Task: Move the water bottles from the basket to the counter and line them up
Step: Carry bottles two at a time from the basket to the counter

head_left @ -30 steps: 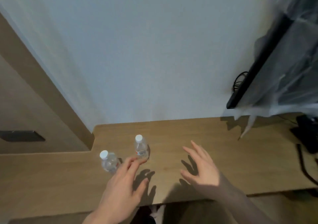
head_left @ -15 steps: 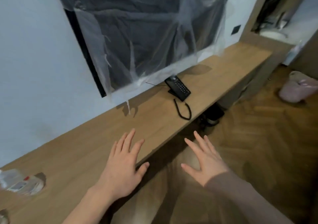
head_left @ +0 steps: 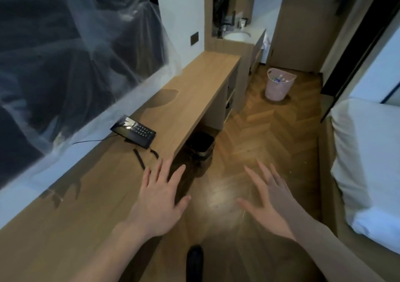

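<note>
The left hand (head_left: 161, 199) and the right hand (head_left: 269, 201) are both spread wide, palms down, holding and touching nothing, low in the frame. The pink basket (head_left: 279, 84) with bottles (head_left: 280, 78) stands on the floor, upper right, beyond the counter (head_left: 194, 91).

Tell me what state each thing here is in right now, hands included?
left hand: open, empty, fingers spread
right hand: open, empty, fingers spread
pink basket: upright on the floor, bottles inside
counter: no bottles on the part in view
phone: on the counter, corded
screen: draped in clear plastic
</note>
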The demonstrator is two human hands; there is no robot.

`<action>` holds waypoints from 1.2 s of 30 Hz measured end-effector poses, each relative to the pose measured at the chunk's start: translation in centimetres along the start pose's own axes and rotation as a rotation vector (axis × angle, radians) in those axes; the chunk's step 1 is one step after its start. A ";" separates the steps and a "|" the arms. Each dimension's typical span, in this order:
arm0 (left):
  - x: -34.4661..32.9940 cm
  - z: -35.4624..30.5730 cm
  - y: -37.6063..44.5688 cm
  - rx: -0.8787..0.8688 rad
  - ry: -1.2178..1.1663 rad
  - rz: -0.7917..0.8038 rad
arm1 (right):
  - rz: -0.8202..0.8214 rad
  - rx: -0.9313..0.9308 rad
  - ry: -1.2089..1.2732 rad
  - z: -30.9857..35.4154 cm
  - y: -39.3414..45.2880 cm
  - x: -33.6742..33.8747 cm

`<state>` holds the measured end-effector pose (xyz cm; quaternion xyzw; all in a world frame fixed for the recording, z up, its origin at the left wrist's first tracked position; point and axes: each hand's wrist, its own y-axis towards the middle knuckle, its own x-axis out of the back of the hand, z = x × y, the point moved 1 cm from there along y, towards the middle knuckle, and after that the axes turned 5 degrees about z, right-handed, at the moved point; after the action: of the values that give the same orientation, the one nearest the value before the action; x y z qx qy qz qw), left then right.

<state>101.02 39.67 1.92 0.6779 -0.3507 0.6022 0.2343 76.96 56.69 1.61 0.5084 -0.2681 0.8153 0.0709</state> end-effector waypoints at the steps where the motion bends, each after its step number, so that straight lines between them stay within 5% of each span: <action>1: 0.1 -0.4 2.0 -0.016 -0.004 0.005 | -0.002 -0.031 -0.016 -0.7 0.9 0.9; 13: 1.6 -2.2 25.4 -0.173 0.021 0.166 | -0.078 -0.236 0.023 -7.6 13.8 9.2; 23: 3.2 -10.8 43.3 -0.368 0.130 0.171 | -0.211 -0.367 0.026 -17.6 21.2 15.4; 36: 2.8 -22.7 65.2 -0.240 0.126 0.176 | -0.187 -0.369 0.030 -35.7 36.5 28.0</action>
<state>36.86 13.90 1.60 0.5726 -0.4628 0.6153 0.2817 21.29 39.57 0.45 0.4974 -0.3635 0.7496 0.2421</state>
